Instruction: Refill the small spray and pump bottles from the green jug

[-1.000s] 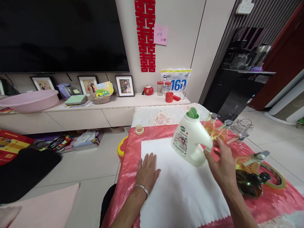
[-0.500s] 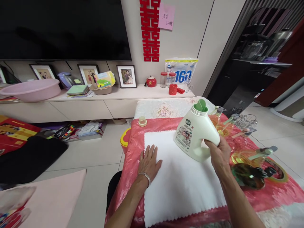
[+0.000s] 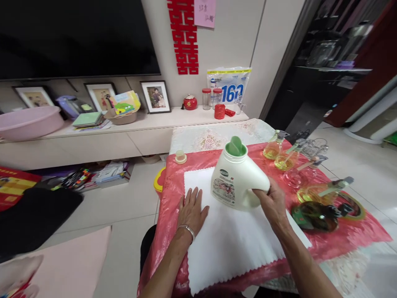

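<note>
My right hand (image 3: 274, 203) is wrapped round the handle of a pale green detergent jug (image 3: 237, 184). The jug is uncapped, leans slightly to the left, and shows a green pour spout (image 3: 235, 147) in its mouth. Whether its base touches the cloth below, I cannot tell. A white cloth (image 3: 235, 248) with scalloped edges lies spread on red plastic sheeting (image 3: 176, 182). My left hand (image 3: 192, 211) rests flat on the cloth's left side, fingers stretched out. Beyond it, at the sheet's far left corner, stands a cream-coloured cap (image 3: 180, 157).
To the right stand several glass bottles with yellow liquid (image 3: 285, 161), one with pink liquid (image 3: 294, 177), and a dark bottle (image 3: 316, 216) lying on its side near a roll of tape (image 3: 356, 207). A low cabinet (image 3: 149, 127) with photo frames runs along the wall behind.
The jug and my right hand have moved left over the cloth, and the jug stands more upright. My left hand stays on the cloth. The view has shifted a little.
</note>
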`<state>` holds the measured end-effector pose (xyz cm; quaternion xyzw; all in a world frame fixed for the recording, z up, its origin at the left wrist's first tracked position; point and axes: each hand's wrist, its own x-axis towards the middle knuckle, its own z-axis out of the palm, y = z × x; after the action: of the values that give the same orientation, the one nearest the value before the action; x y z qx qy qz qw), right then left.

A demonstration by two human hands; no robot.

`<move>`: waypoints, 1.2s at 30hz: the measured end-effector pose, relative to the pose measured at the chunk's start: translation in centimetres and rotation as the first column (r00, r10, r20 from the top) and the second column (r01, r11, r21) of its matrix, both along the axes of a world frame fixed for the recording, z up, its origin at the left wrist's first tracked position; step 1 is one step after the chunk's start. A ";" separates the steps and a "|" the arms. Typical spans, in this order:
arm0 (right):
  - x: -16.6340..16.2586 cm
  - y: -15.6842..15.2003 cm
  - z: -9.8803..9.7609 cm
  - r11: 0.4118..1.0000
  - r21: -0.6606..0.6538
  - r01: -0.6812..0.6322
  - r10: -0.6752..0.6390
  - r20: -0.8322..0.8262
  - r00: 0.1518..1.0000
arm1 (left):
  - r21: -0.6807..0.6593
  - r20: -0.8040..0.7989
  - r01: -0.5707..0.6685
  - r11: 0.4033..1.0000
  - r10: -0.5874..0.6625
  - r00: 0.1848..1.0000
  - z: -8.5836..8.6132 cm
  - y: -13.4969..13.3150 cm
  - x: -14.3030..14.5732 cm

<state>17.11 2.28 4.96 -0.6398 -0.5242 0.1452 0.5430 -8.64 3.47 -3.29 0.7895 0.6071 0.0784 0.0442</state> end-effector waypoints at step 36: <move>10.5 -9.5 -6.8 0.790 -0.148 0.595 -0.600 0.009 0.800 | -0.062 -0.195 0.052 0.997 -0.063 0.979 1.0 -0.2 -1.0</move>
<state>27.57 -7.25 -1.88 -0.8071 -0.2728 0.0158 0.5234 -9.63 3.22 -2.28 0.8091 0.5873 -0.0187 0.0085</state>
